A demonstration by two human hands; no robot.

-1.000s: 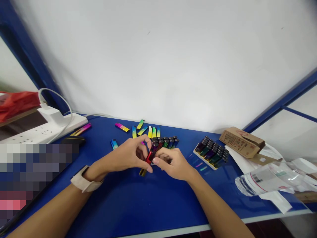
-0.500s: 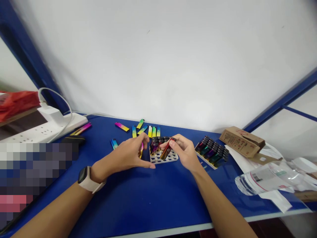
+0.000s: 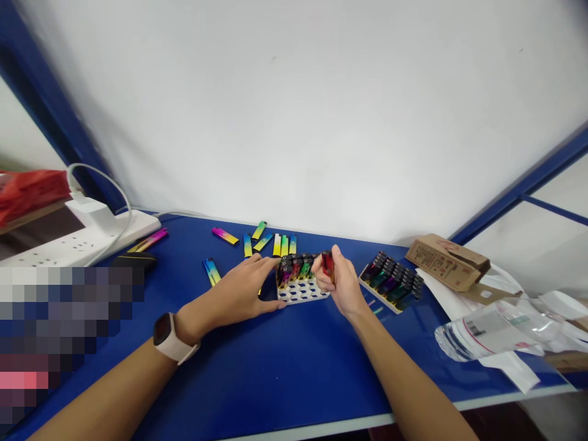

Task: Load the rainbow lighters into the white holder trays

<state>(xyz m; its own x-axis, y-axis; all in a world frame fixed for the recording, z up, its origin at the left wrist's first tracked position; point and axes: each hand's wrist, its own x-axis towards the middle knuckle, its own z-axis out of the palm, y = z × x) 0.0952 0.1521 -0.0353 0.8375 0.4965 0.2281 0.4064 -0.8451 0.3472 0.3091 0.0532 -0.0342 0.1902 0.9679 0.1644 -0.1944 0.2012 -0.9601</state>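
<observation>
**Red lighter pinched beside white perforated tray**

The left hand (image 3: 234,293), wrist banded by a white smartwatch (image 3: 171,338), is spread wide, with nothing seen held; its fingertips lie just beside a white perforated plastic tray (image 3: 303,293). A glossy red lighter (image 3: 327,263) is pinched upright in the narrow grip of the right hand (image 3: 342,283), at the tray's right end. Black-capped gradient lighters (image 3: 294,271) stand in the tray's rear rows. On the blue tabletop (image 3: 257,380), a second lighter-filled tray (image 3: 390,280) stands to the right; loose rainbow-gradient lighters (image 3: 263,244) lie behind. Further off are a clear plastic bag (image 3: 487,334) bearing a barcode, a kraft cardboard box (image 3: 448,263) with unreadably small print, and a white power strip (image 3: 87,242).
</observation>
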